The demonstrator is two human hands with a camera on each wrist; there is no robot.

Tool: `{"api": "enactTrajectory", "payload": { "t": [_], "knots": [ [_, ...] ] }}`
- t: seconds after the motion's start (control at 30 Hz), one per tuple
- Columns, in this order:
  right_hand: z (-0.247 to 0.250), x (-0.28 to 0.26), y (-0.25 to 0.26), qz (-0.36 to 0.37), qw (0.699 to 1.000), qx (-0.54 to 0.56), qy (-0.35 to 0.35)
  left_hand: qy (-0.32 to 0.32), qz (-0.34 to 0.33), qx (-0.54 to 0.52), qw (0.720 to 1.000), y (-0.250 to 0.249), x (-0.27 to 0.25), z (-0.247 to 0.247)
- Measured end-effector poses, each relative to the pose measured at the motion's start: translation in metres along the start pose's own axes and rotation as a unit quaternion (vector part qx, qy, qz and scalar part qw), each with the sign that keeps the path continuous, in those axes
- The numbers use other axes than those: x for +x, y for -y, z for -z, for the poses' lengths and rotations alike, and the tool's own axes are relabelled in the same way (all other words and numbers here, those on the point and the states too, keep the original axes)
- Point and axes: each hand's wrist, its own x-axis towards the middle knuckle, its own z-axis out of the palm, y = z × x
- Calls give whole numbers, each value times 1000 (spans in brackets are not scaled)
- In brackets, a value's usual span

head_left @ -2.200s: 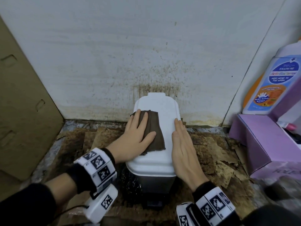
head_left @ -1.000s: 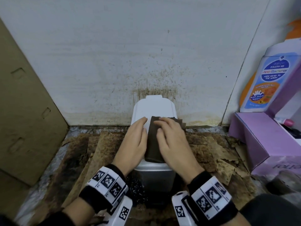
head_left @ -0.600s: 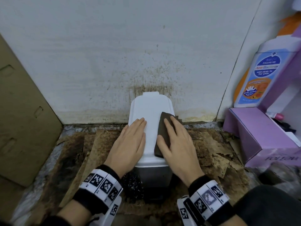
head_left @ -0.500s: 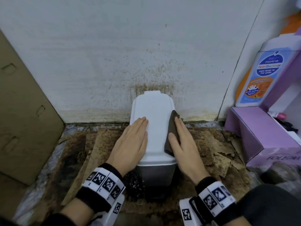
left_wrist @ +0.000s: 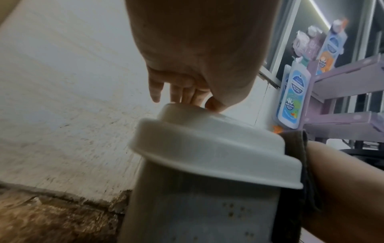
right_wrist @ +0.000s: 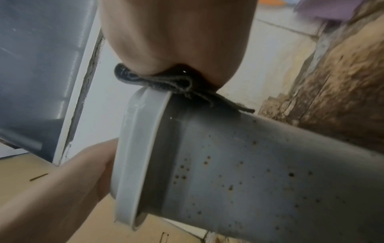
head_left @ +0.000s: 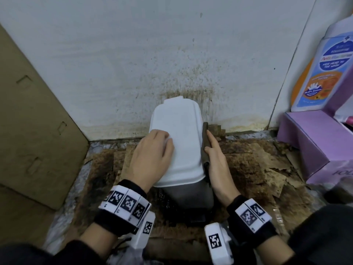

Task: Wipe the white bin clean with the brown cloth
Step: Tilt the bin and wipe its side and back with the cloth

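The white bin point(head_left: 179, 142) stands on the floor against a stained wall, a white lid over a speckled grey body point(head_left: 191, 196). My left hand point(head_left: 152, 155) rests flat on the left part of the lid, fingertips point(left_wrist: 187, 97) touching its top. My right hand point(head_left: 214, 159) presses the folded brown cloth point(head_left: 204, 144) against the lid's right edge with straight fingers. In the right wrist view the cloth point(right_wrist: 158, 82) is squeezed between my palm and the lid rim point(right_wrist: 137, 148). The grey body point(right_wrist: 270, 180) carries brown specks.
A brown cardboard panel point(head_left: 28, 131) leans at the left. A purple box point(head_left: 315, 142) and a large wash-bottle display point(head_left: 324, 73) stand at the right. Torn, stained cardboard point(head_left: 257, 169) covers the floor around the bin. The wall point(head_left: 181, 83) behind is spattered brown.
The cloth went from my left hand to my right. The right hand slid it across the lid top and down over the right edge, while the left hand settled on the lid's left side.
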Motion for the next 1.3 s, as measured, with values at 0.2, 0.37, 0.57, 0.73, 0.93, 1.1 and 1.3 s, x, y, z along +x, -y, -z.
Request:
{"api": "enactTrajectory", "payload": {
  "t": [0.2, 0.37, 0.57, 0.73, 0.93, 1.1, 1.3],
  "knots": [
    [-29, 1, -13, 17, 998, 57, -9, 2, 5, -102, 995, -2, 3, -9],
    [-51, -7, -26, 16, 999, 28, 1, -2, 27, -58, 998, 11, 8, -9],
    [-77, -9, -29, 17, 999, -28, 13, 33, 29, -57, 997, 36, 11, -8],
    [-85, -6, -41, 33, 993, -108, 26, 91, 38, -91, 991, 49, 12, -4],
    [-67, 1, -86, 30, 982, -188, 15, 73, 51, -92, 992, 56, 6, -4],
    [-38, 3, -130, -34, 978, -206, -12, 71, 42, -87, 993, 59, 6, -3],
    [-25, 4, -143, -82, 977, -196, -32, 68, 39, -79, 994, 56, 6, -5]
  ]
}}
